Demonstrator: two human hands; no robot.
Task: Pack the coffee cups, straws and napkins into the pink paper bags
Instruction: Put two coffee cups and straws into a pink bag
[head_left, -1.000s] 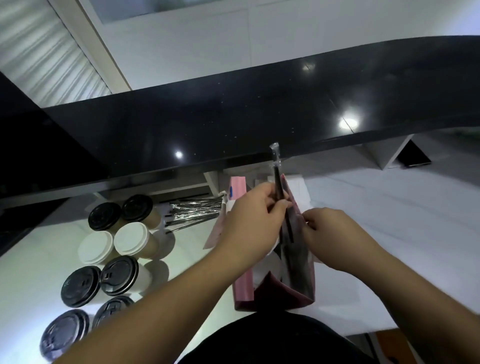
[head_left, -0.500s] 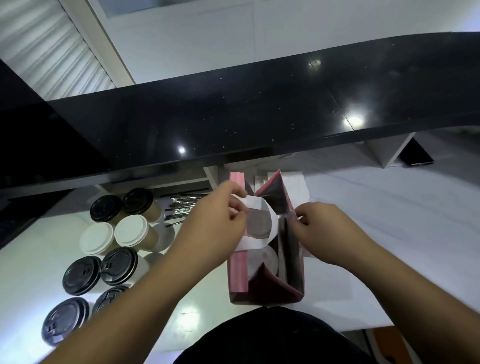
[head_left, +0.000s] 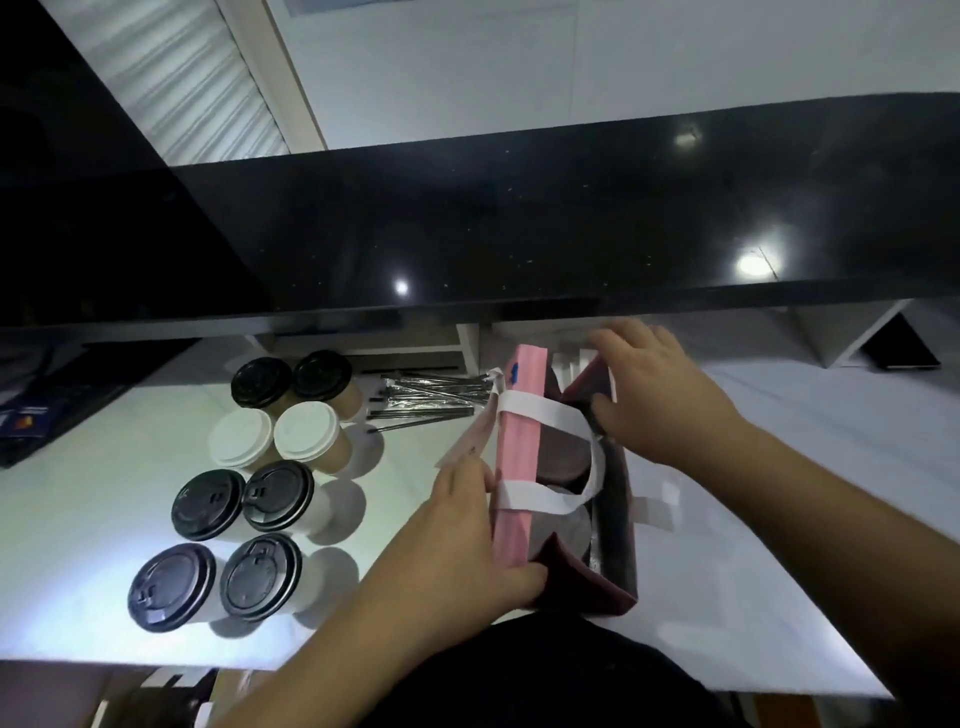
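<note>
Your left hand (head_left: 470, 540) is gripping the near left corner of the bag (head_left: 519, 457), fingers curled round its pink wall, while your right hand (head_left: 649, 389) is reaching over the bag's far end, fingers loosely spread at the rim. Cups are already sitting inside the bag, under its white handle (head_left: 540, 410). You seem to be finishing this bag; next, napkins probably. Eight cups (head_left: 254, 488) and the straws (head_left: 431, 397) are waiting left of the bag on the surface (head_left: 93, 545).
</note>
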